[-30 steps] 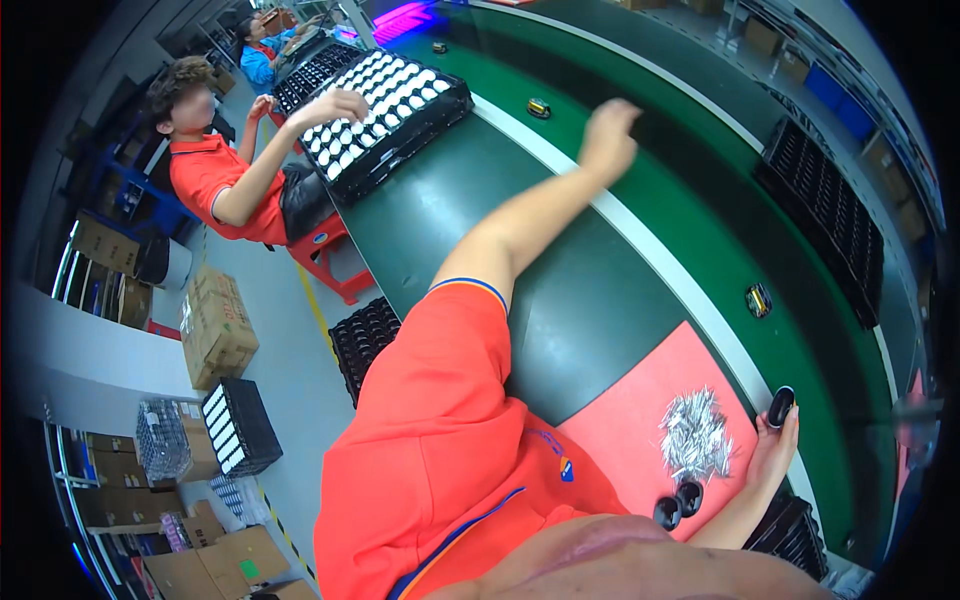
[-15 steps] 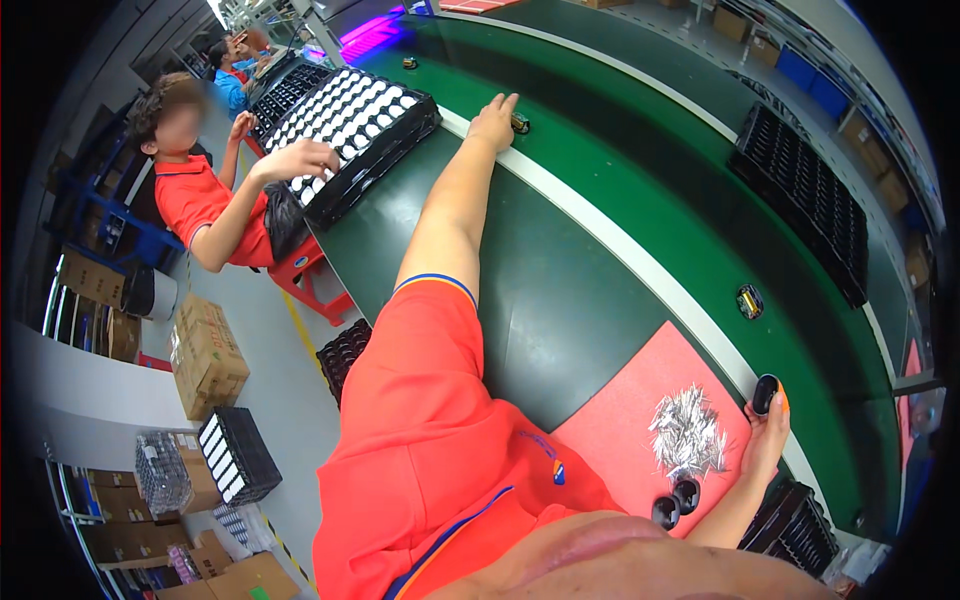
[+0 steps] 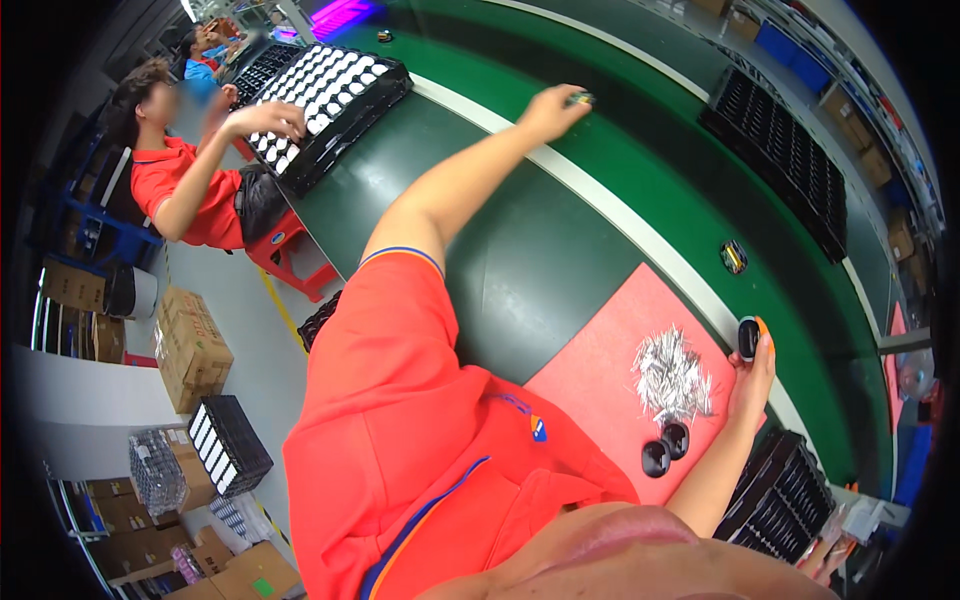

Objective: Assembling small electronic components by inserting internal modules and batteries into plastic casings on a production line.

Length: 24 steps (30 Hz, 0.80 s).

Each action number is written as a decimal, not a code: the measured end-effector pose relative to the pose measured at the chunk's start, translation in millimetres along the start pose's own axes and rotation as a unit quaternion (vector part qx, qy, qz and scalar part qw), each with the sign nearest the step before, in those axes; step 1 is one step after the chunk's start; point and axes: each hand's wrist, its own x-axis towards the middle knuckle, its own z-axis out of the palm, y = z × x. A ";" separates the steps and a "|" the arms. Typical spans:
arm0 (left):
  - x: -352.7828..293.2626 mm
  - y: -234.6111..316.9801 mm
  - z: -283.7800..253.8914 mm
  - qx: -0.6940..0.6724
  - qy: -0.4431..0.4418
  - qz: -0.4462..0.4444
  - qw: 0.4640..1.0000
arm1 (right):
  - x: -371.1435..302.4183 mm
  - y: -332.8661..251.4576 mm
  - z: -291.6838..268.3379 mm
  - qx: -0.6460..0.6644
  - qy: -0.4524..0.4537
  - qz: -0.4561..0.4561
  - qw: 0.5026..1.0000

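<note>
My left hand point(image 3: 552, 114) reaches out over the green conveyor belt, its fingers closed on a small dark part with yellowish metal point(image 3: 581, 98). Beside the belt's near rail, my right hand point(image 3: 752, 380) grips a glossy black oval shell point(image 3: 748, 340); something orange shows at its fingertips. A heap of small silvery slivers point(image 3: 672, 378) lies on a pink mat point(image 3: 590, 370), close to the right hand. Two more black oval shells point(image 3: 656, 458) rest on that mat, next to the right forearm. Another dark part with yellow point(image 3: 734, 257) sits on the belt.
The white rail point(image 3: 620, 210) separates the dark green table point(image 3: 500, 270) from the belt. A black tray of white round pieces point(image 3: 320, 100) stands at the table's far left, where a co-worker in red point(image 3: 190, 190) reaches in. Black trays point(image 3: 780, 160) lie beyond the belt.
My left hand has moved right and farther over the belt, with the small part in its fingers. My right hand still holds the black shell. The whole view has shifted somewhat.
</note>
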 end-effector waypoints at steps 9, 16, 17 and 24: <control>-154.7 192.6 147.8 -0.589 -0.202 -0.236 0.746 | 11.2 0.8 8.3 -0.019 -0.003 0.018 1.000; -176.7 211.3 165.0 -0.581 -0.276 -0.218 0.734 | -5.9 -5.8 9.1 -0.030 0.030 -0.016 0.999; -179.5 211.4 164.5 -0.575 -0.285 -0.213 0.737 | -8.1 -7.7 12.1 -0.043 0.036 -0.032 0.998; -187.6 214.8 163.0 -0.526 -0.326 -0.207 0.758 | -21.7 -11.3 30.7 -0.044 0.032 -0.162 0.985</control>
